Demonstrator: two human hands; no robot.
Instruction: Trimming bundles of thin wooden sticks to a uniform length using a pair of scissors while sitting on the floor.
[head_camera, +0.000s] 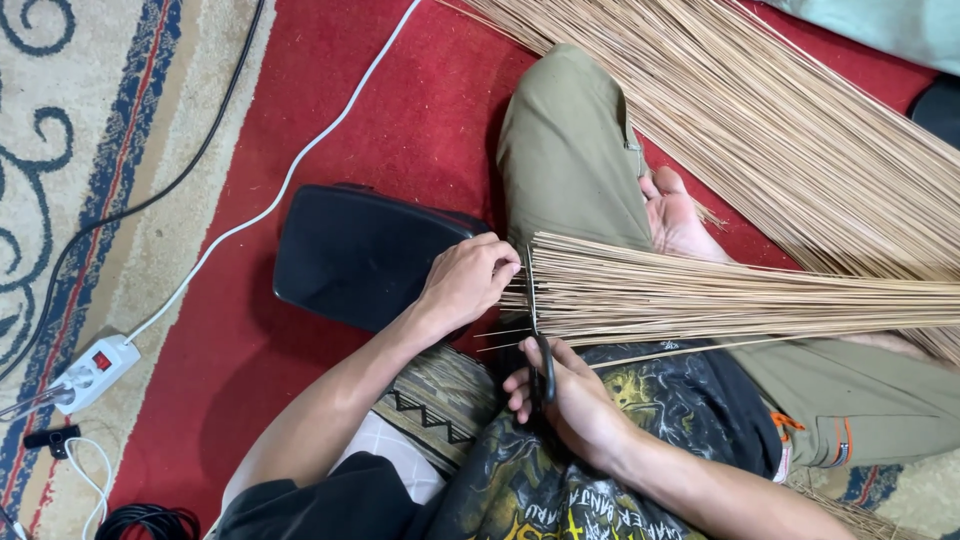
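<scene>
A bundle of thin tan sticks lies across my lap, its cut ends pointing left. My left hand is closed around those ends. Black-handled scissors are in my right hand, and their blades stand upright across the stick ends just right of my left hand. My bent leg in olive trousers and my bare foot lie behind the bundle.
A large heap of loose sticks spreads over the red carpet at the upper right. A black case lies left of my hands. A white power strip with cables sits on the patterned rug at the far left.
</scene>
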